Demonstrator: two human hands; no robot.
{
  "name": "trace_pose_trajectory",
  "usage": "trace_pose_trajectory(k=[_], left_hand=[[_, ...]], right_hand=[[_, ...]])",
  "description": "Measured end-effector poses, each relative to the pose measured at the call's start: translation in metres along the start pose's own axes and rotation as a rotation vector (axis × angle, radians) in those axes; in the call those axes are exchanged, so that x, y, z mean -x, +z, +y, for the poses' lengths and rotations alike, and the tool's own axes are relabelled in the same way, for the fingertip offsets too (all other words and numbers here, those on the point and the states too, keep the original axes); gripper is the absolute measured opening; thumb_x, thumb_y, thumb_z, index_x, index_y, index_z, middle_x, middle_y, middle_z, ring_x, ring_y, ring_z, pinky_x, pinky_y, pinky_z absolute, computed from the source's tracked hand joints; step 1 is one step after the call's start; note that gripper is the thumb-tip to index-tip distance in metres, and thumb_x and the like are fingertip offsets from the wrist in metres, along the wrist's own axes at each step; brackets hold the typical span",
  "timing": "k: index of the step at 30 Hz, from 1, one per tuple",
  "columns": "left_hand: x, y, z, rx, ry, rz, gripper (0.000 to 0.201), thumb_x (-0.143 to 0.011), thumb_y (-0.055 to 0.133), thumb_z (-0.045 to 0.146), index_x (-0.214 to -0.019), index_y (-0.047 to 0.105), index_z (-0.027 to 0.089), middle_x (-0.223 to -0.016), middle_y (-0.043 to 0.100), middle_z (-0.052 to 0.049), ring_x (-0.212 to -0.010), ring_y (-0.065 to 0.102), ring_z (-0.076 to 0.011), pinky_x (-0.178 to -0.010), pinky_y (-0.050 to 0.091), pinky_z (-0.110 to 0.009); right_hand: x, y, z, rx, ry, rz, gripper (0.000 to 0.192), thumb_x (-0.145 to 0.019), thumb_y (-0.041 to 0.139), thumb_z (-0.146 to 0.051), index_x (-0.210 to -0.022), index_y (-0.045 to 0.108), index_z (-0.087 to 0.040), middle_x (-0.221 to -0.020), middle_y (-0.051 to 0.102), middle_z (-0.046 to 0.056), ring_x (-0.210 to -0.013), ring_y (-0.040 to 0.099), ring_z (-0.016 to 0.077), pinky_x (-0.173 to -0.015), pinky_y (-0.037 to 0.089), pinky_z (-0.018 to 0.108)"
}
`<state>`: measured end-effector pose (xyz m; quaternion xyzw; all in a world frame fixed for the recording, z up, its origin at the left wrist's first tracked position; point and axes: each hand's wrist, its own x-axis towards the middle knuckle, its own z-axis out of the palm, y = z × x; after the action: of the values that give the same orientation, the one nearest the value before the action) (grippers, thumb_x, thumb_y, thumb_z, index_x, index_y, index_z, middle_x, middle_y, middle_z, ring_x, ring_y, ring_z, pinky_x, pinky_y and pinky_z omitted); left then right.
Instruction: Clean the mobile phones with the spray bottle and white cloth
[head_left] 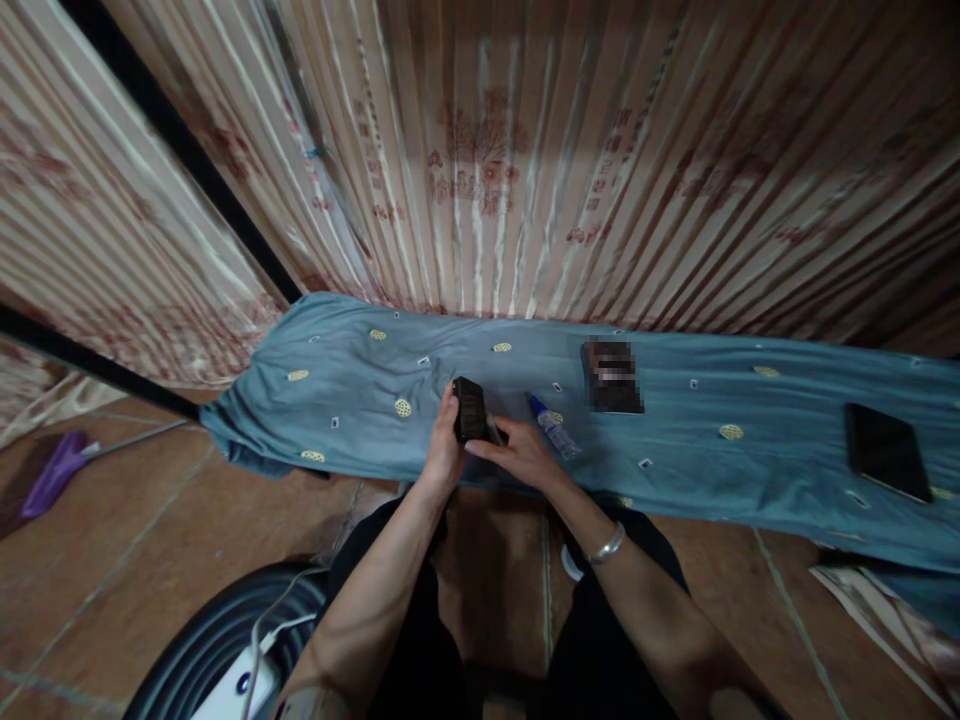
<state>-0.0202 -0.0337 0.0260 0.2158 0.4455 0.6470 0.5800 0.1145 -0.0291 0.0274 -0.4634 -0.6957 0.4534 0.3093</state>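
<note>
Both hands grip small black box (470,409) — left hand (444,447) wraps it, right hand (519,452) fingers (480,447) beneath; glue bottle (553,428) just right.

Open cloth left and mid-right, clutter near centre.

Blue cloth (360,400) lay bare left of the hands, easy pass there. Glue tube (553,430) sat just right of the right hand (525,455), dark box (611,377) beyond it, blocking a straight reach forward-right. Wide free strip ran between box and black phone (885,450) at far right. Curtain (525,160) closed off the back edge.
</note>
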Motion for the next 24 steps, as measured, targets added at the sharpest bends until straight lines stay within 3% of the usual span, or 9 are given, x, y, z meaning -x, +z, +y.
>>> trace_pose_trajectory(k=[6,15,19,24], left_hand=[[0.001,0.002,0.001,0.037,-0.026,0.037,0.056,-0.091,0.061,0.034,-0.144,0.051,0.02,-0.12,0.073,-0.009,-0.104,0.071,-0.0232,-0.089,0.057,-0.032],[-0.005,-0.003,0.003,0.061,-0.005,0.088,0.043,-0.086,0.068,0.024,-0.129,0.067,0.02,-0.137,0.066,-0.007,-0.132,0.057,-0.0214,-0.105,0.049,-0.028],[-0.005,-0.002,0.006,0.055,-0.037,0.071,0.045,-0.084,0.07,0.023,-0.128,0.067,0.019,-0.129,0.071,-0.008,-0.124,0.063,-0.0223,-0.104,0.05,-0.03],[-0.003,0.001,0.009,0.019,-0.057,0.061,0.045,-0.086,0.066,0.021,-0.132,0.065,0.016,-0.113,0.076,-0.01,-0.111,0.07,-0.0227,-0.095,0.055,-0.03]], right_hand=[[0.003,0.0,-0.003,0.131,-0.01,0.046,0.043,-0.075,0.073,-0.061,-0.066,0.059,-0.021,-0.055,0.046,-0.006,-0.055,0.046,0.0125,-0.054,0.029,0.026],[0.005,-0.011,-0.001,0.112,-0.072,0.089,0.043,-0.082,0.064,-0.062,-0.069,0.065,-0.021,-0.058,0.054,-0.003,-0.058,0.051,0.0151,-0.057,0.032,0.027],[0.006,-0.02,-0.001,0.069,-0.076,0.115,0.042,-0.081,0.064,-0.061,-0.072,0.07,-0.021,-0.062,0.06,-0.002,-0.06,0.052,0.0154,-0.058,0.035,0.026],[0.006,-0.025,0.0,0.038,-0.069,0.179,0.044,-0.08,0.064,-0.062,-0.065,0.067,-0.021,-0.059,0.057,-0.003,-0.06,0.05,0.0147,-0.058,0.035,0.026]])
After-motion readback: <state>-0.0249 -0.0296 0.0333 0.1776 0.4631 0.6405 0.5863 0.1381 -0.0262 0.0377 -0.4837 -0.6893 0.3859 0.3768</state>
